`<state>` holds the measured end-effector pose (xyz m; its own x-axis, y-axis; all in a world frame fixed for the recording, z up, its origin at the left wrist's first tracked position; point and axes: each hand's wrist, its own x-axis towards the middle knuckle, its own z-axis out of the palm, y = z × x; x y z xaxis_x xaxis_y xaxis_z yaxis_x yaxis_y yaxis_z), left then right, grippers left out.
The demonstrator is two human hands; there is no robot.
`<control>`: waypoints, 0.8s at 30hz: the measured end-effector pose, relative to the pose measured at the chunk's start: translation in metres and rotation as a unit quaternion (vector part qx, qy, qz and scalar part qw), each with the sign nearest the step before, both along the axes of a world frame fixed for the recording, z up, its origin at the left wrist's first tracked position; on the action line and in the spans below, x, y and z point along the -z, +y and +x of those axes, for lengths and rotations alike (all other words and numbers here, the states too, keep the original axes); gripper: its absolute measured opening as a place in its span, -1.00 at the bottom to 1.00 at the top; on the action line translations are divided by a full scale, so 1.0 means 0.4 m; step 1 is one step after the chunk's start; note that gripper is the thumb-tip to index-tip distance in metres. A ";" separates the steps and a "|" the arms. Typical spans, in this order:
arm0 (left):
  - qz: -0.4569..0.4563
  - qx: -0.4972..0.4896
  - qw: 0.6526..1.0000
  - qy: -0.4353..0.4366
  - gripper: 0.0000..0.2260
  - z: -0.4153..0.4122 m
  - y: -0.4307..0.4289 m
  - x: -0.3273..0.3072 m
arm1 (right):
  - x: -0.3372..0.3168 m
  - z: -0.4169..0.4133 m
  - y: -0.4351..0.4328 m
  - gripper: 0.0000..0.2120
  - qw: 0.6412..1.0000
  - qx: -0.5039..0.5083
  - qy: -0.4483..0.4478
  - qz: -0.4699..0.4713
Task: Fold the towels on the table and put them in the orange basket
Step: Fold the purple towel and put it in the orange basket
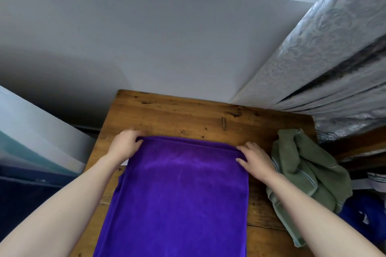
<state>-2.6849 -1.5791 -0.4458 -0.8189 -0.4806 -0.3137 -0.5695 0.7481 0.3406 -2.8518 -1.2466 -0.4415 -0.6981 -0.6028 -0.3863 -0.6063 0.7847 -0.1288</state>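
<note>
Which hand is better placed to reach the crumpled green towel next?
Right, likely. The right hand grips a corner of the purple towel, beside the green towel; the left hand holds the opposite corner.

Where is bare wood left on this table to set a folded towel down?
Widest: the table strip beyond the purple towel, up to the wall. A narrow wood lane separates it from the green towel. Crowded: the right edge under the green towel, and the far corners gripped by left hand and right hand.

both hands, left hand (125, 145) and right hand (253, 157), pinch the purple towel's (179, 194) far corners on the table (188, 115).
</note>
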 end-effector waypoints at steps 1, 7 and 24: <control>-0.002 0.005 1.000 0.015 -0.79 0.000 0.000 -0.013 | -0.003 -0.002 -0.002 -0.65 1.000 0.006 -0.003 -0.025; -0.008 0.042 0.981 0.187 -0.89 0.020 -0.041 -0.216 | -0.166 -0.033 0.012 -0.93 0.966 0.092 -0.036 -0.240; 0.082 0.124 0.895 0.420 -0.96 0.371 0.128 -0.646 | -0.667 0.251 0.225 -0.64 0.903 0.034 -0.019 -0.428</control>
<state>-2.5366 -1.5280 -0.1875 -0.8742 -0.2544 0.4136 0.1170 0.7163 0.6879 -2.7513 -1.1564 -0.1747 -0.7405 -0.6484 0.1766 -0.5437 0.4234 -0.7247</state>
